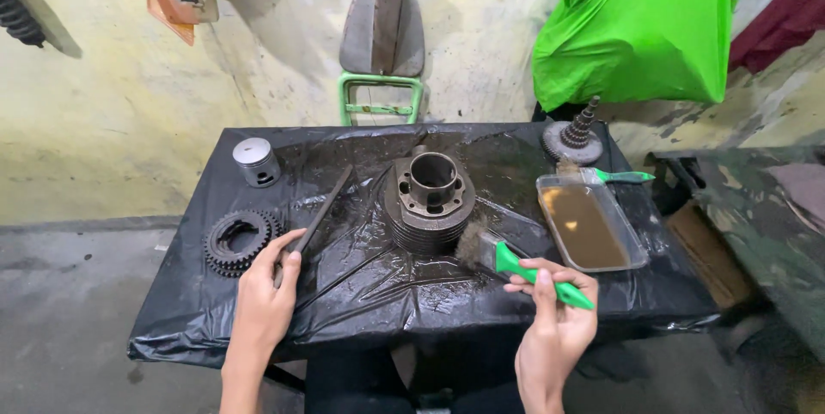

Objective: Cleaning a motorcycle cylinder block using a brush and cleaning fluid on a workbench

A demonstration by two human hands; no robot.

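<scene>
My right hand point(557, 328) has its grip pinched round the green handle of a brush point(516, 261), thumb and fingers pressed onto the plastic. Bristles point left and touch the lower right side of the finned cylinder point(428, 199). My left hand point(262, 298) has its grip pinching the near end of a long dark flat tool point(316, 218), looks like a file. The tool slants up and right, far tip near the cylinder's left side; can't tell if it touches.

Everything sits on a surface point(361, 294) covered in wet black plastic sheet. Cylinder stands upright mid-surface, bore facing up, fins dark and grimy.

Just left of my left hand: black toothed sprocket point(239, 240) lying flat. Right of the cylinder: clear rectangular tray point(593, 223) holding brown liquid, apart from the cylinder.

Further back: silver piston point(256, 161) upright at the far left corner. A second green-handled brush point(614, 176) lies across the tray's far end. Behind that, a stepped gear cluster point(574, 137) at the far right corner.

Beyond the surface: green metal frame point(381, 98) against the stained wall, bright green cloth point(640, 27) hanging upper right.
</scene>
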